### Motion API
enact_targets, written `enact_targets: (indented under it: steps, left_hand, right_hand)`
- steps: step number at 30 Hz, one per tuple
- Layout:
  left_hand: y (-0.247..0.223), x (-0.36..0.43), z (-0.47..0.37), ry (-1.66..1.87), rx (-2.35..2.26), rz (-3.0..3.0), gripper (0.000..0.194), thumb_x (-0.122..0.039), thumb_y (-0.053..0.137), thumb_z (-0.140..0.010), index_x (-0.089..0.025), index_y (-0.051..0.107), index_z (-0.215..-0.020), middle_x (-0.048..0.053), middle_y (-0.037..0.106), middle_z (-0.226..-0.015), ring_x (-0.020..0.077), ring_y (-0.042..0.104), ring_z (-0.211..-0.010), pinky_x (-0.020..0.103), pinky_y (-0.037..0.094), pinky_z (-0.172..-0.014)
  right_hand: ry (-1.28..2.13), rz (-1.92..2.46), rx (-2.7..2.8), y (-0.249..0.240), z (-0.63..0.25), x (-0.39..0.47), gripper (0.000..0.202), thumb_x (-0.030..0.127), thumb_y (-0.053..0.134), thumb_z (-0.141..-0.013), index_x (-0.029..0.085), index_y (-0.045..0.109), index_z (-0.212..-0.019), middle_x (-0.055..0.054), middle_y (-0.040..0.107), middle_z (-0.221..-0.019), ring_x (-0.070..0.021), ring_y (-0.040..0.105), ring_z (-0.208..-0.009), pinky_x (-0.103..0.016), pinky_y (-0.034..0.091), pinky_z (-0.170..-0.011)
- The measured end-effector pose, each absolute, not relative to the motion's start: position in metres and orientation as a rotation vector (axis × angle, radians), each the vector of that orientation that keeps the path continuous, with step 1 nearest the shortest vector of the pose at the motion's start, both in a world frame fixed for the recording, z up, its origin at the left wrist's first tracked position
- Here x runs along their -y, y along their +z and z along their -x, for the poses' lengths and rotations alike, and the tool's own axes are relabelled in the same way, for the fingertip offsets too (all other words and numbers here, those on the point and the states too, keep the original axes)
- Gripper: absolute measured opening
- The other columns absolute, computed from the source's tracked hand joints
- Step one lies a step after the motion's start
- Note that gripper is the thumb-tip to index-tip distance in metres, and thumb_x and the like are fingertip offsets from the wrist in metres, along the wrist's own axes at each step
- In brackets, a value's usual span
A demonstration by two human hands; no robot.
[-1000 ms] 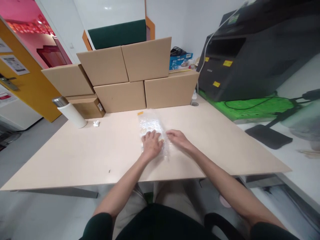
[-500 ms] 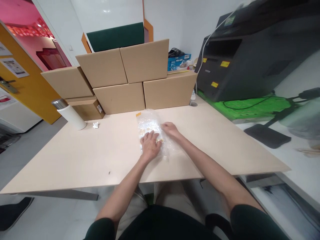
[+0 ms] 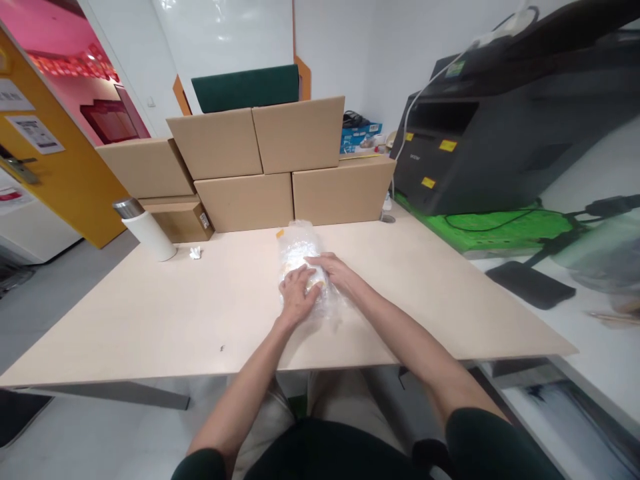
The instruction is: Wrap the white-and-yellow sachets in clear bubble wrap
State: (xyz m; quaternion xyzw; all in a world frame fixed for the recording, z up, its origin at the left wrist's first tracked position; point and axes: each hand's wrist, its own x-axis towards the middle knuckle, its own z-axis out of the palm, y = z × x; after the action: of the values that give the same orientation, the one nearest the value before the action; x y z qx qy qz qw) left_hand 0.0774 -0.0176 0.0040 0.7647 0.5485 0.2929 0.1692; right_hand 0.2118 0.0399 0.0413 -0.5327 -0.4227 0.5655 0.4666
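A clear bubble-wrap package point(image 3: 300, 239) lies on the light wooden table point(image 3: 210, 300), with a bit of orange at its top left corner. My left hand point(image 3: 299, 295) rests on the lower part of the wrap, its fingers apart and pressing down. From the right, my right hand point(image 3: 333, 268) reaches over the wrap's right edge, fingers stretched out across its top. Whatever is inside the wrap cannot be made out clearly.
Cardboard boxes point(image 3: 243, 203) are stacked along the back, a dark green box point(image 3: 245, 89) on top. At the left stand a white bottle point(image 3: 150, 233) and a crumpled white scrap point(image 3: 195, 253). A large dark printer point(image 3: 480, 147) is at the right.
My right hand has moved left from the wrap's side onto its top, and its closed fingers have stretched out. My left hand has stayed on the wrap. The view has tilted slightly.
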Motion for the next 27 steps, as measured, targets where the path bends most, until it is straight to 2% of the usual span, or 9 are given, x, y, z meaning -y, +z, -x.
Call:
enact_targets:
  steps: [3,9,10,13,16,20,23,25,27]
  left_hand:
    - [0.015,0.020,-0.060,0.994,-1.509,-2.192,0.042,-0.041,0.048,-0.096,-0.028,0.055,-0.135,0.007,0.044,-0.152,0.0270,0.036,-0.141,0.048,0.027,-0.114]
    - [0.070,0.009,0.000,1.033,-1.582,-2.403,0.049,-0.046,0.053,-0.093,-0.031,0.054,-0.139,0.004,0.025,-0.163,0.0352,0.007,-0.152,0.061,0.001,-0.118]
    - [0.079,0.008,0.010,1.012,-1.524,-2.366,0.047,-0.049,0.053,-0.092,-0.031,0.057,-0.135,0.003,0.030,-0.162,0.0351,0.009,-0.152,0.061,0.003,-0.118]
    - [0.095,0.012,0.029,0.826,-1.049,-2.057,0.052,-0.058,0.048,-0.091,-0.029,0.062,-0.131,0.007,0.053,-0.145,0.0354,0.039,-0.140,0.055,0.031,-0.113]
    - [0.090,0.020,0.031,0.775,-0.702,-1.628,0.064,-0.059,0.064,-0.081,-0.026,0.060,-0.134,0.012,0.060,-0.134,0.0352,0.057,-0.122,0.046,0.049,-0.099]
    - [0.063,0.017,0.014,1.049,-0.743,-1.246,0.069,-0.040,0.081,-0.066,-0.025,0.058,-0.130,0.010,0.064,-0.127,0.0301,0.063,-0.111,0.039,0.053,-0.089]
    - [0.039,-0.003,-0.004,1.282,-0.955,-1.037,0.066,-0.039,0.078,-0.067,-0.021,0.053,-0.126,0.007,0.068,-0.102,0.0213,0.067,-0.086,0.036,0.054,-0.079]
    - [0.025,-0.020,-0.014,1.365,-1.148,-0.992,0.068,-0.036,0.073,-0.072,-0.021,0.045,-0.131,0.005,0.065,-0.097,0.0165,0.065,-0.077,0.033,0.054,-0.075]
    - [0.013,-0.033,-0.021,1.361,-1.359,-1.090,0.065,-0.031,0.065,-0.079,-0.022,0.039,-0.138,0.006,0.061,-0.103,0.0156,0.065,-0.077,0.034,0.054,-0.075]
  right_hand:
    - [1.467,1.178,1.000,0.052,-0.203,-0.026,0.024,0.025,0.082,-0.060,0.016,0.064,-0.071,-0.003,0.068,-0.065,-0.0176,0.064,-0.062,-0.029,0.052,-0.062]
    - [1.691,0.869,1.192,0.075,-0.214,0.024,0.038,0.032,0.087,-0.059,0.015,0.072,-0.089,-0.006,0.074,-0.080,-0.0201,0.068,-0.071,-0.032,0.054,-0.068]
    - [1.667,0.841,1.260,0.079,-0.218,0.031,0.037,0.034,0.087,-0.059,0.015,0.072,-0.088,-0.005,0.073,-0.081,-0.0195,0.068,-0.072,-0.031,0.054,-0.068]
    - [1.539,0.822,1.328,0.089,-0.227,0.041,0.035,0.038,0.087,-0.060,0.017,0.072,-0.084,-0.003,0.071,-0.079,-0.0182,0.065,-0.072,-0.029,0.051,-0.065]
    - [1.459,0.857,1.250,0.087,-0.227,0.037,0.035,0.040,0.087,-0.058,0.020,0.071,-0.082,-0.002,0.069,-0.078,-0.0188,0.064,-0.072,-0.029,0.050,-0.064]
    - [1.396,0.902,1.100,0.062,-0.218,0.015,0.041,0.045,0.086,-0.059,0.019,0.069,-0.085,-0.004,0.069,-0.082,-0.0207,0.063,-0.075,-0.031,0.051,-0.067]
    - [1.231,1.108,1.032,0.038,-0.210,-0.006,0.043,0.053,0.077,-0.069,0.018,0.066,-0.091,-0.007,0.068,-0.085,-0.0244,0.063,-0.080,-0.036,0.052,-0.073]
    - [0.991,1.344,1.108,0.025,-0.207,-0.018,0.042,0.049,0.070,-0.076,0.016,0.065,-0.101,-0.010,0.068,-0.097,-0.0273,0.062,-0.089,-0.041,0.051,-0.082]
    - [0.637,1.515,1.288,0.018,-0.204,-0.029,0.045,0.038,0.066,-0.081,0.015,0.060,-0.118,-0.016,0.062,-0.121,-0.0312,0.057,-0.111,-0.047,0.044,-0.098]
